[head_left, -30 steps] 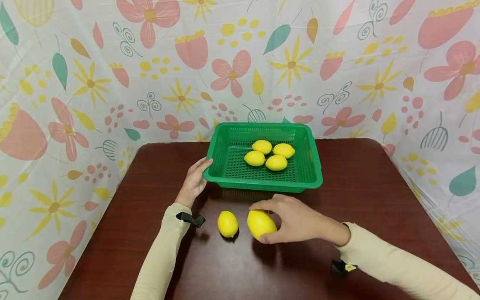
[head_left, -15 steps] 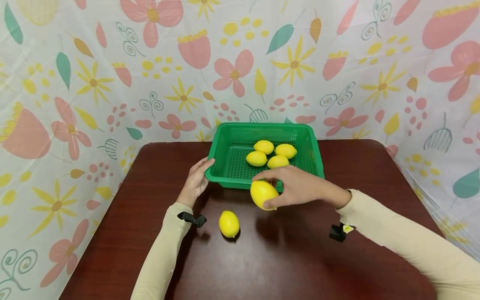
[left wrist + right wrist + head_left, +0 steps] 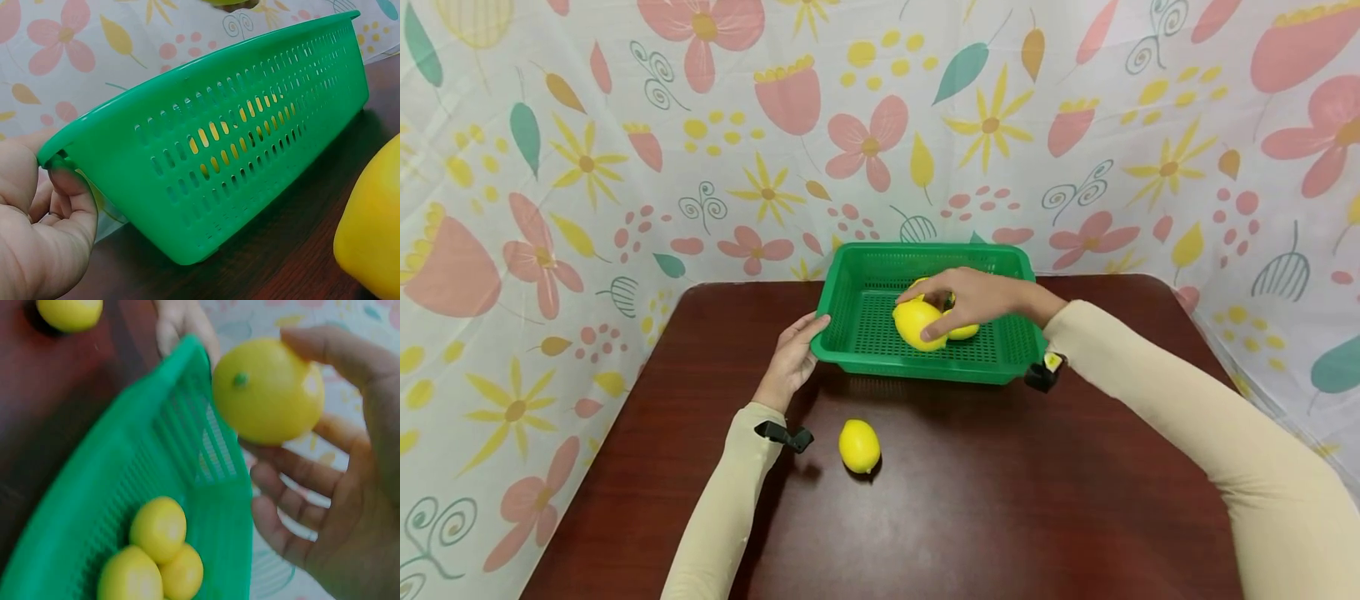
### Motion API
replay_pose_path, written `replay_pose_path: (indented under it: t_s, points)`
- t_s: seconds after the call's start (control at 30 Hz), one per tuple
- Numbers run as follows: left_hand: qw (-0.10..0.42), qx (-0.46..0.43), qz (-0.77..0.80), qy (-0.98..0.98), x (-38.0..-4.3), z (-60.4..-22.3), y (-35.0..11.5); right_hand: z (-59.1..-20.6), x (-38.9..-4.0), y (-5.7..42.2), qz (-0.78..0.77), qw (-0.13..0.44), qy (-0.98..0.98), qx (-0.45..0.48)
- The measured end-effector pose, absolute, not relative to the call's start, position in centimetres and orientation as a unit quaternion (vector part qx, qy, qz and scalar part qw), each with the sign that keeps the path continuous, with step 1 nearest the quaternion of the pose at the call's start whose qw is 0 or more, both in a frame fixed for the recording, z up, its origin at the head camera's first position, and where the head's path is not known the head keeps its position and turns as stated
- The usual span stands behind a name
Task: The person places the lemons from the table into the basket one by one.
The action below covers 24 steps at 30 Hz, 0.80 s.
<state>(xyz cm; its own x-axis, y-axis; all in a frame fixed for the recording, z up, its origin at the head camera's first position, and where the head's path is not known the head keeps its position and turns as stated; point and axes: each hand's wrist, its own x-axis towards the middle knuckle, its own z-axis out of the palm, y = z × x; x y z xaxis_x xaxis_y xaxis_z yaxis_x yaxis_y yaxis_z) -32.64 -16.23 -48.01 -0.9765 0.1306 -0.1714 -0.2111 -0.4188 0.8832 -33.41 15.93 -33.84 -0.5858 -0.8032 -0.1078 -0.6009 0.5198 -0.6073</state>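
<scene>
My right hand pinches a lemon between thumb and fingers, over the green plastic basket. In the right wrist view this held lemon shows its greenish tip, above the basket's inside. Several lemons lie in the basket, partly hidden by the hand in the head view. My left hand grips the basket's left rim; in the left wrist view its fingers curl under that rim. One more lemon lies on the table in front of the basket.
The dark reddish-brown table reaches back to a flower-printed cloth, which hangs behind and along both sides. The basket stands near the table's back edge. Black wrist straps sit on both sleeves.
My right hand has carried its lemon from the table, up and away from me, to over the basket. My left hand keeps its grip on the rim; the table lemon stays put.
</scene>
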Motion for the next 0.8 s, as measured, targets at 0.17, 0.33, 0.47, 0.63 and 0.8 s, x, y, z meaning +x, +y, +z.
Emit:
replay_pose_path:
  t_s: [0.17, 0.33, 0.47, 0.63, 0.8]
  points:
    - [0.102, -0.044, 0.839, 0.533, -32.7, -47.9, -16.3, -33.9, -36.9, 15.7, -0.276, 0.208, 0.836, -0.426]
    - [0.104, -0.05, 0.838, 0.533, -32.7, -48.3, -16.2, -34.1, -39.4, 15.0, -0.276, 0.217, 0.831, -0.431]
    - [0.103, -0.046, 0.84, 0.53, -32.7, -48.5, -16.0, -34.4, -40.9, 14.4, -0.274, 0.223, 0.835, -0.422]
    - [0.099, -0.042, 0.845, 0.523, -32.8, -48.4, -16.0, -34.8, -42.3, 13.7, -0.269, 0.212, 0.852, -0.395]
    - [0.095, -0.042, 0.846, 0.523, -32.8, -48.4, -16.1, -35.6, -43.7, 12.7, -0.228, 0.178, 0.874, -0.389]
